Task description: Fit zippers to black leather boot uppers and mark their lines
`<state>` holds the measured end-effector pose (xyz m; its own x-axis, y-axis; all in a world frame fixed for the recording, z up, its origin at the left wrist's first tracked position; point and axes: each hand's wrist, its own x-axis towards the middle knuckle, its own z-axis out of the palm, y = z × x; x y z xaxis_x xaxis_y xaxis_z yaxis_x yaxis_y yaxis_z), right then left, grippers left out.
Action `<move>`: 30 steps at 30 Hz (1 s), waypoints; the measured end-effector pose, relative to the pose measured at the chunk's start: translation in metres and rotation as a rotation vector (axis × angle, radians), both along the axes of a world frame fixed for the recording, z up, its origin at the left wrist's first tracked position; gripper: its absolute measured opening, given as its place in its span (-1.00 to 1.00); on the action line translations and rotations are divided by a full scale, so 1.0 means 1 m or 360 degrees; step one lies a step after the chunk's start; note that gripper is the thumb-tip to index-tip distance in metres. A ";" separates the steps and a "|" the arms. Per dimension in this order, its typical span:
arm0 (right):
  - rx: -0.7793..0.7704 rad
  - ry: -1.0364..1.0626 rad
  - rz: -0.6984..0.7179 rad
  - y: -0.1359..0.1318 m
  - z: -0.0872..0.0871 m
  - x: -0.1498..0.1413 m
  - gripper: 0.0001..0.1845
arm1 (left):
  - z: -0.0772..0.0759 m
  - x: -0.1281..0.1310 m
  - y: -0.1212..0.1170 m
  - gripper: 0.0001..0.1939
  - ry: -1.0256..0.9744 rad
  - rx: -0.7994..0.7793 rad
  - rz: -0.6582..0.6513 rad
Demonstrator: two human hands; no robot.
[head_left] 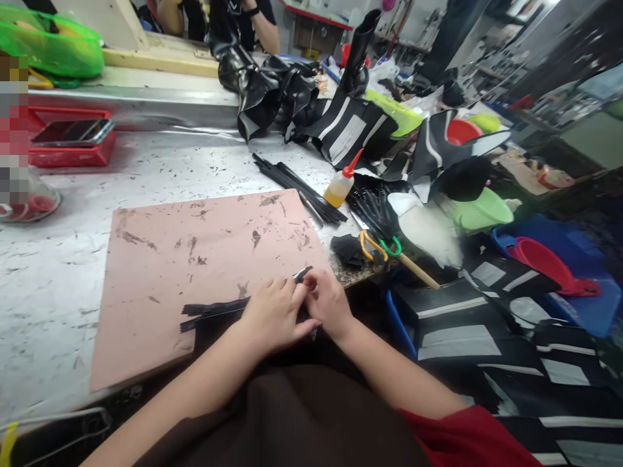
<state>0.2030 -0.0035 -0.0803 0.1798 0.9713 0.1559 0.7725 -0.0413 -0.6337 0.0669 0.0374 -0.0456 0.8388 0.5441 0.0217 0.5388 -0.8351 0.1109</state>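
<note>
A black zipper (214,309) lies across the front of the pinkish work board (195,259), its two tape ends apart at the left. My left hand (272,314) is over the zipper and the black piece beneath it, fingers bent down onto them and thumb stretched to the right. Close against it, my right hand (328,305) pinches the far end with thumb and fingertips. A short black tip with a white edge (302,274) pokes out above the fingers. What lies under my palms is hidden.
Beyond the board are black strips (296,188), a glue bottle (339,187) with a red nozzle, and scissors with yellow handles (372,246). Black boot pieces (457,318) are heaped at the right. At the left, a red box (73,152) holds a phone. Someone's arm (265,29) shows behind.
</note>
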 end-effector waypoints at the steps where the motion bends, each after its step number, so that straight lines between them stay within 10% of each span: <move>1: 0.0033 0.0008 0.0026 -0.002 -0.001 -0.001 -0.89 | 0.000 -0.001 0.000 -0.46 -0.0033 0.0029 0.0009; 9: -0.0141 0.0008 0.0432 0.003 0.026 0.031 -0.84 | -0.011 -0.005 0.004 -0.65 -0.0116 0.0358 0.0056; 13: -0.0284 -0.0452 -0.0301 0.009 0.042 0.097 -0.84 | -0.013 -0.004 0.003 -0.66 -0.0166 0.0455 0.0083; 17: -0.0410 -0.0573 -0.0394 0.004 0.043 0.139 -0.82 | -0.013 -0.006 0.003 -0.64 -0.0174 0.0490 0.0065; 30: -0.0309 -0.0482 -0.0473 0.042 0.023 0.120 -0.81 | -0.015 -0.007 0.005 -0.62 -0.0170 0.0574 0.0062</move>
<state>0.3226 0.0386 -0.0575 0.4290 0.9010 0.0649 0.8584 -0.3842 -0.3400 0.0594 0.0424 -0.0610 0.8003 0.5168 0.3041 0.5721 -0.8100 -0.1289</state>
